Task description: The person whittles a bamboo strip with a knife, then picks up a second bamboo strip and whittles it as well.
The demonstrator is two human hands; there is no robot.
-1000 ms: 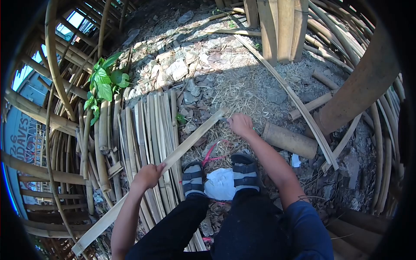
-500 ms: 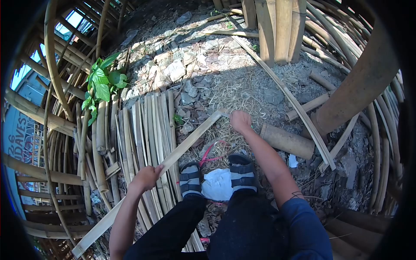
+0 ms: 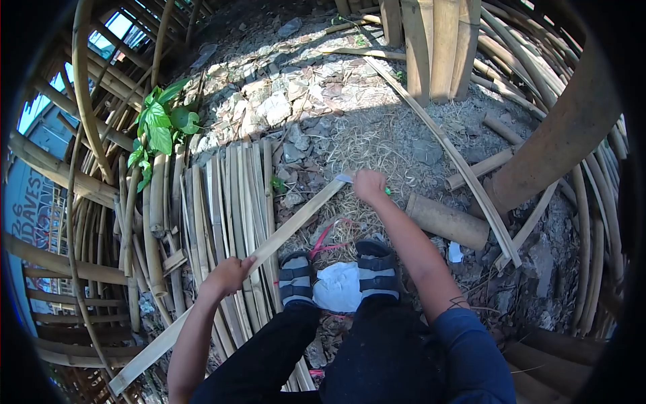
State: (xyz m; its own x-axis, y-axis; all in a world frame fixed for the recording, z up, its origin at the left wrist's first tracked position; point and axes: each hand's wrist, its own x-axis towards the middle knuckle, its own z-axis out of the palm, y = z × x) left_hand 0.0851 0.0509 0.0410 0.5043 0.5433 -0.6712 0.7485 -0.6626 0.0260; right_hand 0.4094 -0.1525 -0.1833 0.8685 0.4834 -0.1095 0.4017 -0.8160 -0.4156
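My left hand (image 3: 230,275) is closed round a long flat bamboo strip (image 3: 296,221), which slants from the lower left up to the middle. At the strip's upper end my right hand (image 3: 369,186) is a closed fist. A short pale blade (image 3: 344,178) shows between that fist and the strip's end, and a bit of green sticks out on the fist's other side. Below the strip lies a row of split bamboo strips (image 3: 232,182), side by side on the ground. Thin curly shavings (image 3: 363,148) are scattered beyond my right hand.
A white bag (image 3: 338,287) lies between my sandals, with pink string (image 3: 326,248) above it. A short bamboo tube (image 3: 447,221) and a long strip (image 3: 451,151) lie at the right, near a thick leaning pole (image 3: 558,135). A leafy plant (image 3: 158,128) grows at the left.
My right hand has moved slightly left and down, and its fist has turned, showing the blade and green bit more clearly. The strip's upper end sits slightly lower.
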